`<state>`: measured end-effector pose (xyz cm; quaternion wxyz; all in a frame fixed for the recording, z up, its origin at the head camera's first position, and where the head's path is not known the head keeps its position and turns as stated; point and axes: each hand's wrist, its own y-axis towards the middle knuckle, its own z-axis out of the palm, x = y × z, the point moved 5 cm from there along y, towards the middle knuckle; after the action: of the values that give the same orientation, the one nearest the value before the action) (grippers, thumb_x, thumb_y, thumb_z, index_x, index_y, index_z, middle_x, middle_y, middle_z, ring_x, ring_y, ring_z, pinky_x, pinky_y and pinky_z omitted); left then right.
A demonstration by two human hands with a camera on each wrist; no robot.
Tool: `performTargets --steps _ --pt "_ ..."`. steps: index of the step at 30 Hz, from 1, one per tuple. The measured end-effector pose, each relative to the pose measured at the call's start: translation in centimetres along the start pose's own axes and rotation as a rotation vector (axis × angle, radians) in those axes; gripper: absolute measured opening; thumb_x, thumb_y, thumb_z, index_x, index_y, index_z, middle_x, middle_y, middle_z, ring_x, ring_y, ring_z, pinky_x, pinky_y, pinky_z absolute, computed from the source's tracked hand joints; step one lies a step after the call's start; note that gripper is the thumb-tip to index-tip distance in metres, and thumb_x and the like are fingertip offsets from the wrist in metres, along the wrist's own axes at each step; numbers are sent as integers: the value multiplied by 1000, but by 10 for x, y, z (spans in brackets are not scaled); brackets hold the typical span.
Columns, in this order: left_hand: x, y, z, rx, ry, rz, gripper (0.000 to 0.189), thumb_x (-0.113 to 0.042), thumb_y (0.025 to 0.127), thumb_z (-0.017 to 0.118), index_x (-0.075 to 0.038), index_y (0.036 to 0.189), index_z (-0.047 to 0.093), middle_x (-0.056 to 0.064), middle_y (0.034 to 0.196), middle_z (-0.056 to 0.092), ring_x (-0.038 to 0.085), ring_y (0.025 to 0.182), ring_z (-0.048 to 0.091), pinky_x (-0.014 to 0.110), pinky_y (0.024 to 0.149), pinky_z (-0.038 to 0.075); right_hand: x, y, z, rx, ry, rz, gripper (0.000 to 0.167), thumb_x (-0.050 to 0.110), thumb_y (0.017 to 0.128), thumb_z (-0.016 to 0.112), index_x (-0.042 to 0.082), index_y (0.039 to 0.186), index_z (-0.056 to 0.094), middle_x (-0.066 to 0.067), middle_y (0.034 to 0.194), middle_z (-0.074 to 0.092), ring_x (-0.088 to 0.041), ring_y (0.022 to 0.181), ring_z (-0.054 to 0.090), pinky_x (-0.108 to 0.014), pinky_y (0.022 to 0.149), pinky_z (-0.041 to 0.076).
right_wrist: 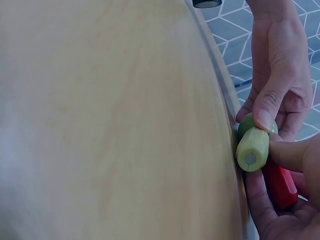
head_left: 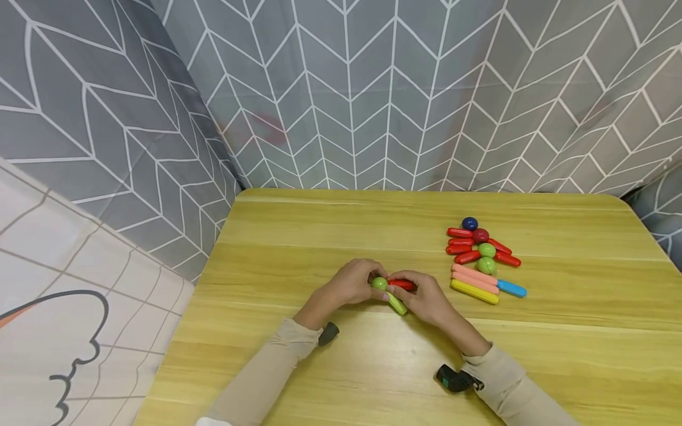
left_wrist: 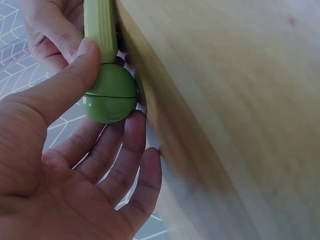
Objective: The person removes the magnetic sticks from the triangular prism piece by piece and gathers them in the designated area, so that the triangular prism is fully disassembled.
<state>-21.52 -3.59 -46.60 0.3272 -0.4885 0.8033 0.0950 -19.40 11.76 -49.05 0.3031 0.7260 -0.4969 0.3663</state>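
Near the middle of the wooden table [head_left: 298, 236], my left hand [head_left: 351, 283] holds a glossy green ball [left_wrist: 109, 94] between thumb and fingers. A ribbed yellow-green stick [left_wrist: 101, 30] meets the ball, and the left thumb presses near that joint. From the other side, my right hand [head_left: 428, 299] grips a red stick [right_wrist: 280, 184] whose far end lies by the ball. Its thumb touches the side of the yellow-green stick, which shows a round metal disc on its free end in the right wrist view. Fingers partly hide where the red stick and ball meet.
To the right lie a blue ball [head_left: 469, 223], a dark red ball [head_left: 481, 235], two green balls [head_left: 486, 265] and several red sticks [head_left: 459, 249]. Nearer are salmon sticks [head_left: 474, 274], a yellow stick [head_left: 474, 291] and a blue stick [head_left: 511, 289]. A patterned curtain [head_left: 373, 94] hangs behind the table.
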Motion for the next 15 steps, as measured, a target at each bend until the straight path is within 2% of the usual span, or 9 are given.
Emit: performTargets --steps 15 --pt "1 0 0 0 -8 -2 39 -28 83 83 -11 116 72 2 111 72 12 92 60 24 81 50 6 0 2 7 -12 -5 18 10 94 69 4 110 72 -14 106 74 -15 87 64 -19 70 50"
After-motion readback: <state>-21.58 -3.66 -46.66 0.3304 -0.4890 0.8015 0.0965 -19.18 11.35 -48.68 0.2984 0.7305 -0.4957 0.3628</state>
